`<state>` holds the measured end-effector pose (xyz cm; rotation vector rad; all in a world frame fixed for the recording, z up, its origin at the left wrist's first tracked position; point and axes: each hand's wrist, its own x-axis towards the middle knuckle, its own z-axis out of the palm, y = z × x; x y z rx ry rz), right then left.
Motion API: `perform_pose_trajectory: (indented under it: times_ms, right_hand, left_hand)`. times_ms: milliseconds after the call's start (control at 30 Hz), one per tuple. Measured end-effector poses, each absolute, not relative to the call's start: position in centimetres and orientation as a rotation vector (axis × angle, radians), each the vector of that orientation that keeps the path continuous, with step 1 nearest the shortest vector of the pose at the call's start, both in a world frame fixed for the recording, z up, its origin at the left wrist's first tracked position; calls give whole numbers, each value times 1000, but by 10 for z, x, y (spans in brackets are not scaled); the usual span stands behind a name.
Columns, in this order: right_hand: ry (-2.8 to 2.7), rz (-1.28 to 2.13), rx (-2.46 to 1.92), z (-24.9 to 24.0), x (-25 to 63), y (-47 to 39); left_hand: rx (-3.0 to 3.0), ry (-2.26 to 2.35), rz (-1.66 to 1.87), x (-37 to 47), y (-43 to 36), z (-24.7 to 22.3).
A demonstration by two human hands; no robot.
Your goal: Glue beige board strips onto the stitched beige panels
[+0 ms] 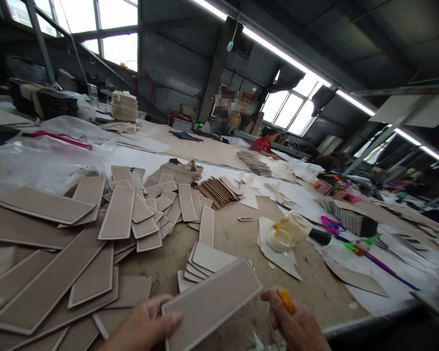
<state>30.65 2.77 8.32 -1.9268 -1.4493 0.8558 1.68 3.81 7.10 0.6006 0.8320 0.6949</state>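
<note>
— At the near edge of the table (237,239), what is the status of the panel (215,302)?

— Gripped. The left hand (148,317) pinches its left end, thumb on the upper face. The right hand (292,317) is curled around a yellow object (287,301) near the panel's right corner; fingertip contact with that corner cannot be confirmed.

— Which features of the panel are complete?

— A pale border follows its visible edges. By that feature, it matches units in the heap (117,209) to the left. Its underside is hidden.

— What remains?

— Just beyond the panel, a small fanned stack (214,257) presents plain pale faces without a visible border. Whether those units are reversed or unworked cannot be determined. Brown strips (215,192) lie farther back, right of the heap.

— Is a count available?

— No. Units overlap; finished and unfinished pieces cannot be separated. Work appears midway.
</note>
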Motion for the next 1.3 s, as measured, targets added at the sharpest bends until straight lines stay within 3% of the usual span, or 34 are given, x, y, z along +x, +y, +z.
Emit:
perform_pose_trajectory:
  times_ms: [100,200,300,433,767,1100,1300]
  right_hand:
    - [-1412,764,-1946,92,321,24]
    - [-1433,684,-1980,95,336,23]
    - [-1681,566,-2013,91,345,33]
    - [-2124,329,-2049,85,341,62]
    - [-2509,327,-2119,75,326,123]
    - [-2508,156,-2017,110,317,85]
    - [-2500,277,-1988,118,312,52]
  left_hand:
    - [733,790,856,26,76,95]
    - [936,941,1071,39,110,84]
    - [1476,1366,963,48,129,48]
    - [2162,1428,686,54,141,21]
    - [2343,1386,363,69,159,13]
    - [2465,1275,451,63,149,30]
    - [2476,1180,411,52,111,33]
